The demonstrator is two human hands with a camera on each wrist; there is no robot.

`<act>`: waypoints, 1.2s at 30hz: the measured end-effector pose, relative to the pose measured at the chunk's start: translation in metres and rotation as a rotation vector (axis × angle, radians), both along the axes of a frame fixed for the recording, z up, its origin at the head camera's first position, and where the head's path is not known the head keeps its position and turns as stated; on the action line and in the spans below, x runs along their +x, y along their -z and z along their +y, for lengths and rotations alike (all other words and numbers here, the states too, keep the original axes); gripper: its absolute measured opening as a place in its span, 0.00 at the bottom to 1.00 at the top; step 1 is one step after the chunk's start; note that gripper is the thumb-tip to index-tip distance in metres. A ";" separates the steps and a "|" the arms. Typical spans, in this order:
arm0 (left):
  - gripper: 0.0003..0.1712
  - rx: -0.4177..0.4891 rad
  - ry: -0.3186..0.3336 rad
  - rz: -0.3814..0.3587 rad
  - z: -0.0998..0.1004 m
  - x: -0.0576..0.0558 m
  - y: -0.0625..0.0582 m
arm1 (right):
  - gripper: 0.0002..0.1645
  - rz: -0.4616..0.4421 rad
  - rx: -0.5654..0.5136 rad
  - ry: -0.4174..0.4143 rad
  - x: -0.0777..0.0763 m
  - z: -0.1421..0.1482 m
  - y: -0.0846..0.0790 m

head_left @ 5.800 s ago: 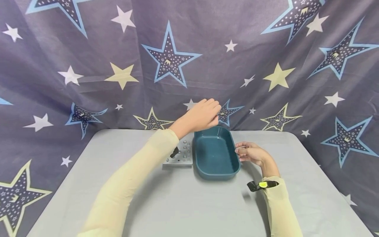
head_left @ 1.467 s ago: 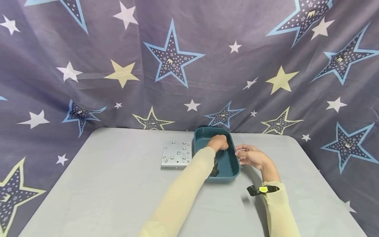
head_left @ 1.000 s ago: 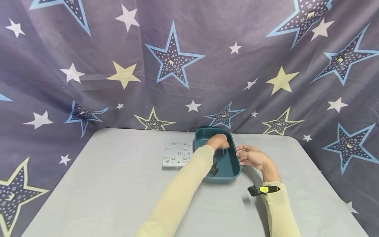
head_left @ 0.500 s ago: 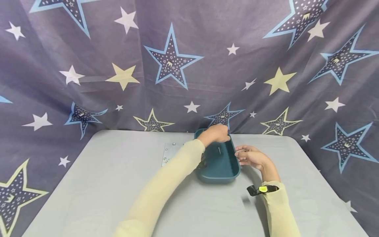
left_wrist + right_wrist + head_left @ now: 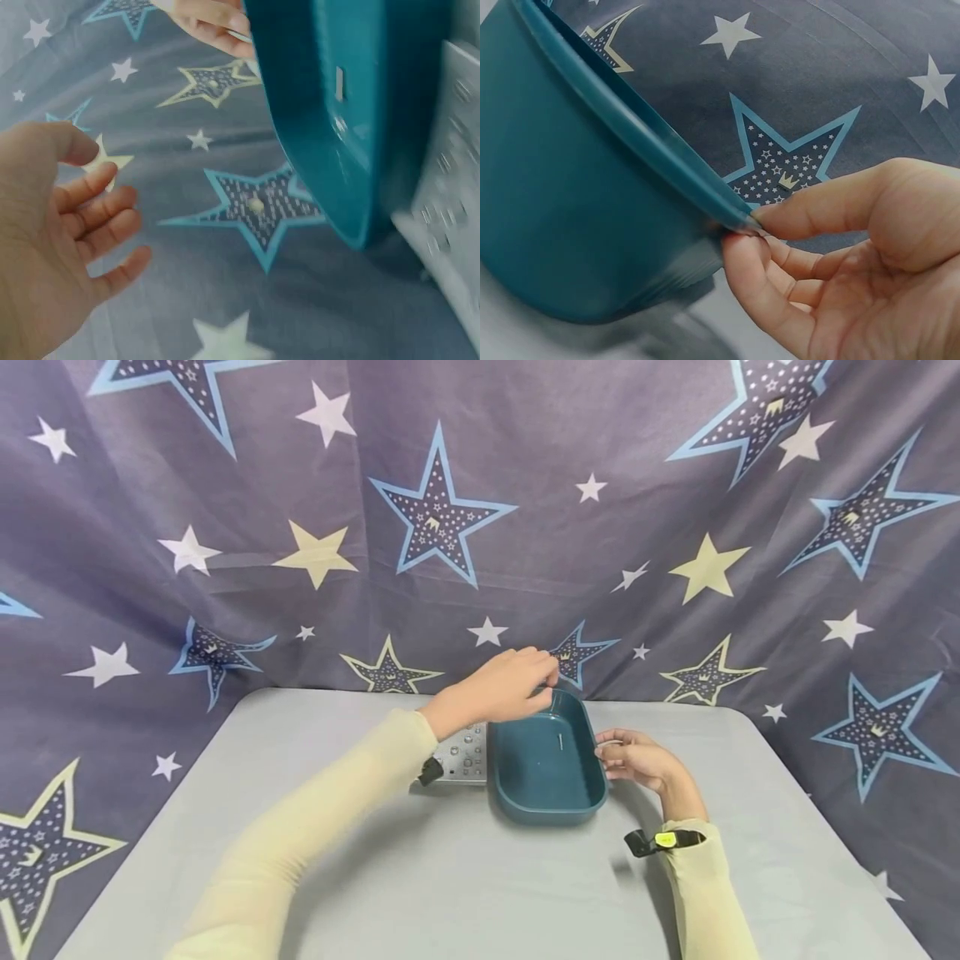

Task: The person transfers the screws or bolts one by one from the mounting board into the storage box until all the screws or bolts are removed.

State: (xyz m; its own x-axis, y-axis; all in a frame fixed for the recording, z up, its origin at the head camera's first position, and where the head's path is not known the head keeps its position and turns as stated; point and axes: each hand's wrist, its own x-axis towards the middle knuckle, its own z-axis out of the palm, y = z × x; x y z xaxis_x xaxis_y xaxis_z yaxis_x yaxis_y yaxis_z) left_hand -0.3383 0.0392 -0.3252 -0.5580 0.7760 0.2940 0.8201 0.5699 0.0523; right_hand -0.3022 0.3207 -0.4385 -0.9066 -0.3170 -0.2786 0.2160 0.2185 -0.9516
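Observation:
My right hand [image 5: 637, 758] pinches the right rim of a teal plastic bin [image 5: 551, 817] between thumb and fingers, as the right wrist view shows at the bin's rim [image 5: 652, 139]. My left hand [image 5: 498, 685] hovers over the far left part of the bin. In the left wrist view that hand [image 5: 67, 217] has loosely bent fingers, apart from the bin [image 5: 367, 150], with nothing in them. A small thin metal piece, like a screw [image 5: 560, 742], lies on the bin's floor. Left of the bin sits a silver metal plate [image 5: 471, 752] studded with several screw heads, partly hidden by my left forearm.
A light grey table [image 5: 480, 885] carries the bin and the plate near its back edge. Behind it hangs a dark curtain [image 5: 480, 585] printed with stars. A black strap [image 5: 667, 840] with a yellow-green part is around my right wrist.
My left hand was down inside the bin, then rose and moved left out of it. The small screw-like piece now shows on the bin's floor. My right hand stayed at the rim.

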 end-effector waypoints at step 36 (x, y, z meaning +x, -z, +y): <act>0.12 -0.144 0.289 0.426 -0.136 0.005 0.066 | 0.22 0.007 -0.001 0.001 -0.002 0.003 0.002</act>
State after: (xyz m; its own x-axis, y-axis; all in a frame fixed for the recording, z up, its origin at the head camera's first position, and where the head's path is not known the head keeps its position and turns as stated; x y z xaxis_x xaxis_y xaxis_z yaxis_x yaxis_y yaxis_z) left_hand -0.3331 -0.0970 -0.3909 -0.1700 0.9296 0.3271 0.8763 0.2944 -0.3813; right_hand -0.3038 0.3234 -0.4408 -0.9088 -0.3166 -0.2719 0.2093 0.2178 -0.9533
